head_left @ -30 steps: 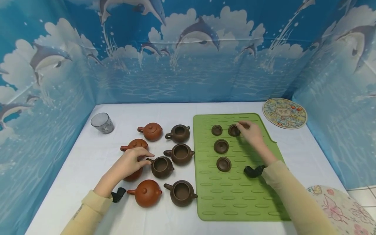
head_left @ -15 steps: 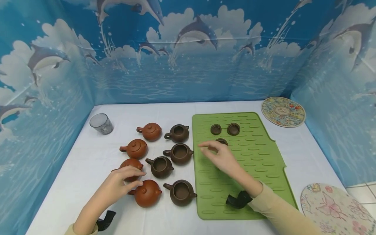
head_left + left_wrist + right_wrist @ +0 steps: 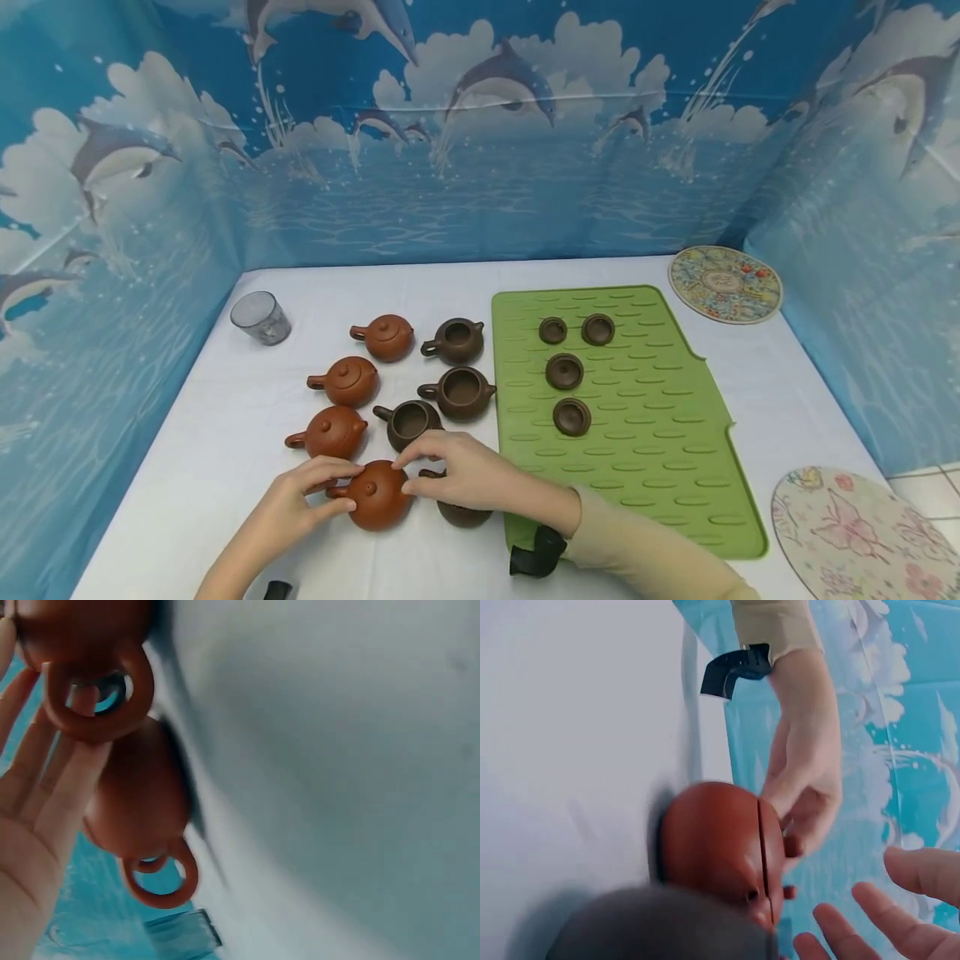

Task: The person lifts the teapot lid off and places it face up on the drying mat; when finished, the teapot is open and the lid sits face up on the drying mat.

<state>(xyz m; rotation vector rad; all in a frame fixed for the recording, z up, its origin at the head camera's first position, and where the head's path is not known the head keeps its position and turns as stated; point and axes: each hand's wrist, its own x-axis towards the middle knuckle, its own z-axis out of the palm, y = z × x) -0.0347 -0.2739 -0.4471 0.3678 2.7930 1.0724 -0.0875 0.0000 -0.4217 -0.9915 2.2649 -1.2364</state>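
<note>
Nearest me stands a reddish-brown teapot (image 3: 378, 504), its lid on. My left hand (image 3: 288, 504) is at its handle side, thumb and fingers curled around with the tips against the body. In the left wrist view the teapot's handle (image 3: 97, 705) overlaps the left fingers (image 3: 82, 761). At the spout side is my right hand (image 3: 468, 475), partly covering a dark lidless teapot (image 3: 463, 515). In the right wrist view my right fingers (image 3: 885, 915) are spread and hold nothing, with the reddish teapot (image 3: 712, 840) beyond. The other reddish teapots, such as one (image 3: 335, 432), have their lids on.
Several dark lidless teapots stand in a column, one of them (image 3: 461, 392) in the middle. On the green mat (image 3: 637, 467) lie several dark lids (image 3: 572, 417). A grey glass (image 3: 261, 317) stands back left. Round patterned mats (image 3: 725, 285) lie at the right.
My right hand let go of a lid on the green mat and moved left and nearer, to the front reddish teapot. My left hand moved nearer from a dark teapot's handle to that same reddish teapot.
</note>
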